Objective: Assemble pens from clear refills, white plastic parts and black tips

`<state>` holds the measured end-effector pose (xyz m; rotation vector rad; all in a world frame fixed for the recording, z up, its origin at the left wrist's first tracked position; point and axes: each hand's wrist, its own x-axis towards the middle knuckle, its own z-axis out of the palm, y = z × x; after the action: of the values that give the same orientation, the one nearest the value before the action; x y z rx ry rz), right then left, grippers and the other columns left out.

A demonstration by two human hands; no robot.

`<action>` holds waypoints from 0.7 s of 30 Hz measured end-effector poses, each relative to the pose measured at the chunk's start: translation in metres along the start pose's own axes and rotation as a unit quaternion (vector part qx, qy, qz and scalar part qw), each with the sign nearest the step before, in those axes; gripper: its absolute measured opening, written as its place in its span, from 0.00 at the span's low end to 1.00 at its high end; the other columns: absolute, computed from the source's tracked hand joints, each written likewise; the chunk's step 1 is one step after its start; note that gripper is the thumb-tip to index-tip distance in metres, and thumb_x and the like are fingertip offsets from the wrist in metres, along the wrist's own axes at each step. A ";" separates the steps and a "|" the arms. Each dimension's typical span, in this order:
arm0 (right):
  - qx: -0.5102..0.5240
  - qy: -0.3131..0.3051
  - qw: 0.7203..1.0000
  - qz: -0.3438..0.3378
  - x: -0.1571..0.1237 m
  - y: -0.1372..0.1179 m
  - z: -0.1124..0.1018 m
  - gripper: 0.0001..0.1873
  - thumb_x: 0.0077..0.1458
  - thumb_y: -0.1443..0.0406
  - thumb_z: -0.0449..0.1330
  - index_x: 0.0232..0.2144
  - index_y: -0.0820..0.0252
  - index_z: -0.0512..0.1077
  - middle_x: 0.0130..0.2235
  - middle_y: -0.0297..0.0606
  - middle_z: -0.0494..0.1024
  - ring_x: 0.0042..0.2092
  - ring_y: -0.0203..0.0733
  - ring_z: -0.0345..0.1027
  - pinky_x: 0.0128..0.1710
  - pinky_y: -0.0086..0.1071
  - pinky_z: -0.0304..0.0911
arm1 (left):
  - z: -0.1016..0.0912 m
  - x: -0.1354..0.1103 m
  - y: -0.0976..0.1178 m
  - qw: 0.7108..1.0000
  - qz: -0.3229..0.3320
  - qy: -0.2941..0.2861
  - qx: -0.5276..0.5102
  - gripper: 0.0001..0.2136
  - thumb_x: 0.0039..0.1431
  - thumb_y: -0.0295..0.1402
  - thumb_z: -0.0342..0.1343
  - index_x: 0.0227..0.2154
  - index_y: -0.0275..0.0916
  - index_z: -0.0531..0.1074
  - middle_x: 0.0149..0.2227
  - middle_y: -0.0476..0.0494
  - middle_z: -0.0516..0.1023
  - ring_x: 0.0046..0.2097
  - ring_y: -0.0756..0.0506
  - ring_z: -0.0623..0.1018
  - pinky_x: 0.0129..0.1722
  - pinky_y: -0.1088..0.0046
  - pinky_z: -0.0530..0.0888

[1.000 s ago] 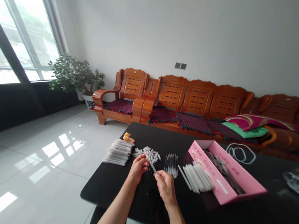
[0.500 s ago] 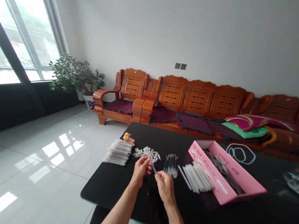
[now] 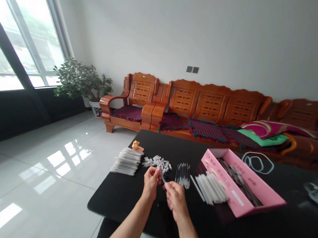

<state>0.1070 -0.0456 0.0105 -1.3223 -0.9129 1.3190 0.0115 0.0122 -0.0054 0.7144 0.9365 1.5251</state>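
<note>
Both hands meet over the black table, with a slim, pale pen barrel between them. My left hand pinches its far end; whether a small part is also in those fingers is hidden. My right hand grips the near end between thumb and fingers. Just beyond lie a heap of short white plastic pieces and some small black pieces. To the right are a row of dark-tipped pen refills and a pile of translucent white tubes. A stack of similar tubes with dark ends lies left.
A pink box holding dark, thin sticks stands on the right of the black table. Behind it lies a white loop; a small yellow-orange figurine sits at the back left. A wooden sofa stands beyond.
Almost nothing differs. Both hands keep their hold on the pen barrel, and the whole view has shifted very slightly.
</note>
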 end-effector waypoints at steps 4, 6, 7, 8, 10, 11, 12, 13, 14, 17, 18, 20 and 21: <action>0.083 -0.021 0.996 0.034 -0.001 -0.002 0.005 0.20 0.44 0.49 0.63 0.23 0.60 0.67 0.11 0.18 0.52 0.12 0.25 0.38 0.09 0.22 0.35 | 0.002 -0.003 0.004 1.000 0.017 -0.008 0.014 0.21 0.44 0.48 0.65 0.25 0.37 0.64 0.17 0.56 0.67 0.16 0.57 0.62 0.16 0.81 0.59; 0.082 -0.020 0.996 0.029 0.000 -0.001 0.005 0.21 0.44 0.49 0.64 0.24 0.61 0.68 0.11 0.19 0.53 0.11 0.25 0.40 0.09 0.21 0.36 | -0.001 -0.002 0.003 0.999 0.014 -0.017 0.033 0.20 0.44 0.48 0.65 0.26 0.36 0.66 0.18 0.55 0.68 0.17 0.56 0.64 0.17 0.81 0.60; 0.072 -0.024 0.997 0.022 0.001 0.000 0.004 0.21 0.45 0.48 0.64 0.25 0.61 0.68 0.11 0.19 0.55 0.11 0.25 0.42 0.08 0.21 0.38 | -0.004 0.000 0.003 0.999 0.008 -0.023 0.039 0.20 0.44 0.47 0.66 0.26 0.35 0.67 0.18 0.54 0.69 0.17 0.55 0.65 0.17 0.81 0.62; 0.059 -0.029 0.998 0.014 0.002 0.001 0.003 0.22 0.45 0.48 0.64 0.25 0.62 0.69 0.11 0.20 0.57 0.10 0.26 0.45 0.08 0.21 0.40 | -0.008 0.003 0.004 0.999 0.001 -0.024 0.041 0.20 0.43 0.47 0.66 0.27 0.35 0.69 0.19 0.53 0.70 0.18 0.55 0.66 0.18 0.80 0.63; 0.033 -0.036 0.999 0.005 0.005 0.006 -0.003 0.24 0.47 0.46 0.63 0.28 0.63 0.70 0.13 0.26 0.65 0.11 0.29 0.54 0.09 0.22 0.48 | -0.024 0.013 0.009 0.999 -0.004 -0.001 0.037 0.19 0.42 0.45 0.66 0.28 0.34 0.70 0.20 0.51 0.71 0.20 0.54 0.69 0.19 0.79 0.66; 0.025 -0.029 0.999 0.007 0.006 0.008 -0.007 0.25 0.47 0.46 0.63 0.29 0.64 0.71 0.14 0.29 0.68 0.12 0.32 0.59 0.10 0.23 0.52 | -0.035 0.020 0.014 0.999 0.004 0.031 0.030 0.19 0.42 0.44 0.67 0.29 0.33 0.71 0.21 0.51 0.72 0.20 0.53 0.69 0.20 0.79 0.68; 0.022 -0.017 1.000 0.014 0.007 0.012 -0.012 0.26 0.47 0.46 0.63 0.31 0.65 0.72 0.16 0.31 0.71 0.13 0.34 0.63 0.11 0.24 0.56 | -0.048 0.029 0.020 0.997 0.023 0.069 0.024 0.20 0.41 0.43 0.67 0.31 0.33 0.71 0.21 0.51 0.72 0.21 0.53 0.71 0.21 0.78 0.69; 0.025 0.003 0.999 0.021 0.008 0.016 -0.018 0.26 0.46 0.46 0.64 0.32 0.65 0.72 0.17 0.33 0.73 0.14 0.36 0.65 0.11 0.24 0.58 | -0.063 0.038 0.027 0.992 0.049 0.119 0.016 0.20 0.39 0.42 0.67 0.32 0.33 0.71 0.22 0.51 0.72 0.22 0.52 0.71 0.21 0.77 0.71; 0.032 0.023 0.999 0.025 0.009 0.021 -0.024 0.27 0.45 0.46 0.64 0.32 0.66 0.73 0.17 0.33 0.73 0.15 0.37 0.66 0.11 0.25 0.59 | -0.079 0.048 0.036 0.983 0.070 0.167 0.012 0.21 0.38 0.41 0.67 0.33 0.34 0.71 0.21 0.52 0.72 0.22 0.52 0.72 0.22 0.76 0.72; 0.049 0.059 0.997 0.031 0.013 0.037 -0.041 0.26 0.42 0.47 0.67 0.31 0.66 0.73 0.16 0.34 0.73 0.14 0.37 0.66 0.11 0.25 0.59 | -0.125 0.075 0.059 0.948 0.124 0.292 0.009 0.17 0.39 0.37 0.65 0.31 0.35 0.70 0.21 0.53 0.72 0.22 0.51 0.73 0.24 0.74 0.74; 0.052 0.072 0.995 0.033 0.015 0.042 -0.045 0.26 0.41 0.47 0.67 0.30 0.65 0.73 0.16 0.34 0.73 0.14 0.37 0.66 0.10 0.25 0.59 | -0.138 0.082 0.064 0.937 0.133 0.323 0.010 0.15 0.39 0.36 0.64 0.30 0.35 0.69 0.21 0.53 0.71 0.22 0.51 0.73 0.24 0.73 0.75; 0.057 0.087 0.994 0.034 0.018 0.050 -0.050 0.25 0.40 0.49 0.68 0.29 0.65 0.73 0.15 0.34 0.73 0.14 0.38 0.66 0.10 0.25 0.58 | -0.157 0.092 0.069 0.926 0.139 0.350 0.022 0.13 0.40 0.34 0.63 0.29 0.36 0.69 0.20 0.54 0.71 0.22 0.50 0.74 0.26 0.70 0.77; 0.059 0.092 0.993 0.034 0.020 0.052 -0.051 0.24 0.40 0.49 0.68 0.29 0.65 0.73 0.15 0.34 0.73 0.14 0.38 0.66 0.10 0.25 0.58 | -0.163 0.096 0.068 0.923 0.138 0.359 0.027 0.12 0.41 0.34 0.62 0.29 0.36 0.69 0.19 0.54 0.71 0.21 0.49 0.74 0.26 0.69 0.77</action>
<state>0.1523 -0.0441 -0.0501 -1.3675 -0.6592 1.2580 -0.1769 0.0772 -0.0325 0.3166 1.4674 2.0783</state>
